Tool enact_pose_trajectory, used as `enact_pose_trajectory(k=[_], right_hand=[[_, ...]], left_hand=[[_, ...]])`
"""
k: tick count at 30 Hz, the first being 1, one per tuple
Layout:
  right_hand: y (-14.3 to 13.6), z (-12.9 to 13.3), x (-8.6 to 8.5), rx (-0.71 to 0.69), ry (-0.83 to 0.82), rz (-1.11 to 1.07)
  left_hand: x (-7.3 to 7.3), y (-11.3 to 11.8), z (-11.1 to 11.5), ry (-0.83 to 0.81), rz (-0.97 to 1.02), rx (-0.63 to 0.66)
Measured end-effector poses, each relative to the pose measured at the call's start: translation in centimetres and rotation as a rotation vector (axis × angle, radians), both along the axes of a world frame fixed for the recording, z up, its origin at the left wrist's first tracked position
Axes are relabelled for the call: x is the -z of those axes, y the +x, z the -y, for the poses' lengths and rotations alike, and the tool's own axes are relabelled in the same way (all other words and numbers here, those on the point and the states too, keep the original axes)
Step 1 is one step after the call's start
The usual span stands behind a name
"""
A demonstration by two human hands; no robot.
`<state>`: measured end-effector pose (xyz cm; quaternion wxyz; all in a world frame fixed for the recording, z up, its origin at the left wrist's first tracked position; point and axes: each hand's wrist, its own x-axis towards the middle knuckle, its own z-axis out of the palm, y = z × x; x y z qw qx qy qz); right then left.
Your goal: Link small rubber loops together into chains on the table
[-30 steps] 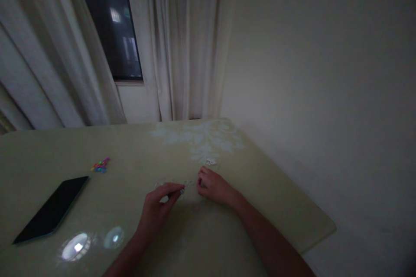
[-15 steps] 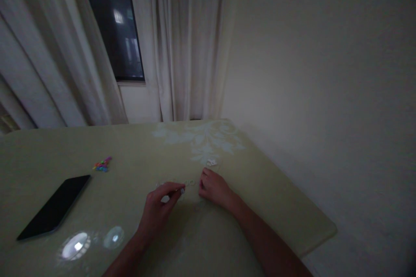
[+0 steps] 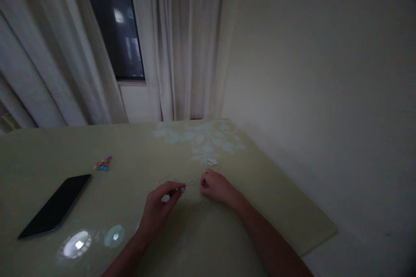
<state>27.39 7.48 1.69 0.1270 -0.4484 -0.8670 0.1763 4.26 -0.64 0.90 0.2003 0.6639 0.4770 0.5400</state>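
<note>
left hand [image 3: 159, 201] is pinching a small pale piece [image 3: 183, 190], right hand [image 3: 217, 187] is curling, its grip impossible to tell, pale rings [image 3: 192, 182] are lying between

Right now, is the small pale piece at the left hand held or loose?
Held: the left hand pinches the small pale piece between thumb and fingers. Whether it touches the table, cannot tell.

Dim, murky light, round glare [image 3: 77, 244] on glossy table [image 3: 130, 151] — dark right corners, soft detail
</note>
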Motion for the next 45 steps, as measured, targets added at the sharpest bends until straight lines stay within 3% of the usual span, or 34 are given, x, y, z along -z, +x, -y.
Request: enact_pose_trajectory(k=[3, 6, 13, 22, 26, 29, 32, 38, 45], right_hand=[[0.2, -0.1, -0.1, 0.02, 0.032, 0.028], [0.3, -0.2, -0.5, 0.007, -0.01, -0.139], [-2.3, 2.0, -2.0, -0.235, -0.541, -0.715], [-3.2, 2.3, -0.4, -0.2, -0.839, -0.864], [-2.5, 1.3, -1.0, -0.114, -0.702, -0.857], [-0.9, -0.4, -1.5, 0.003, -0.395, -0.827], [0.9, -2.0, -1.5, 0.101, -0.149, -0.598], [2.4, -2.9, -0.6, 0.102, -0.034, -0.233], [1.8, -3.0, 0.7, 0.099, 0.034, -0.205]], left_hand=[[0.0, -0.1, -0.1, 0.037, -0.004, 0.009], [0.0, -0.1, -0.1, 0.083, -0.006, 0.028], [0.1, 0.2, 0.1, 0.214, -0.042, 0.03], [-0.2, 0.5, 0.6, 0.281, -0.087, 0.016], [-0.3, 0.4, 0.6, 0.188, -0.064, -0.027], [-0.2, 0.3, 0.7, 0.076, -0.046, -0.063], [-0.1, 0.3, 0.8, 0.018, -0.012, -0.075], [-0.1, 0.3, 0.7, -0.014, 0.007, -0.074], [-0.6, -0.2, 0.4, 0.004, 0.018, -0.138]])
